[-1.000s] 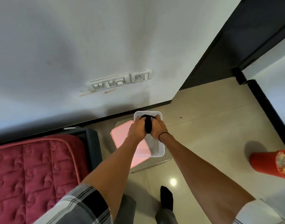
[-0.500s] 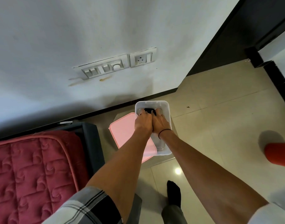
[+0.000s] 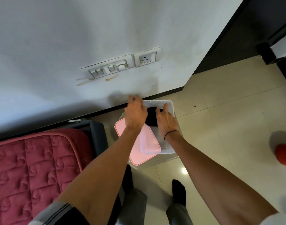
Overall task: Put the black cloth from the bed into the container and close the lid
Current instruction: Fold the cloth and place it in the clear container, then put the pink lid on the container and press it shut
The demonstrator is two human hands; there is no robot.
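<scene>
The black cloth (image 3: 152,118) lies bunched in the far half of the clear plastic container (image 3: 170,105), which stands on a low stool by the wall. My right hand (image 3: 166,121) reaches into the container and still grips the cloth's right side, thumb on top. My left hand (image 3: 135,113) hovers at the container's left rim with its fingers spread and blurred, off the cloth. The pink lid (image 3: 135,154) lies flat beside the container on its left, partly under it and under my left forearm.
A bed with a red quilted cover (image 3: 33,168) and dark frame is at the lower left. The wall with a switch panel (image 3: 121,65) rises right behind the container. A red bin (image 3: 285,155) stands on the tiled floor at the right. My feet are below the stool.
The cloth has gone down into the container. My left hand has let go and lifted to the left rim, while my right hand stays on the cloth.
</scene>
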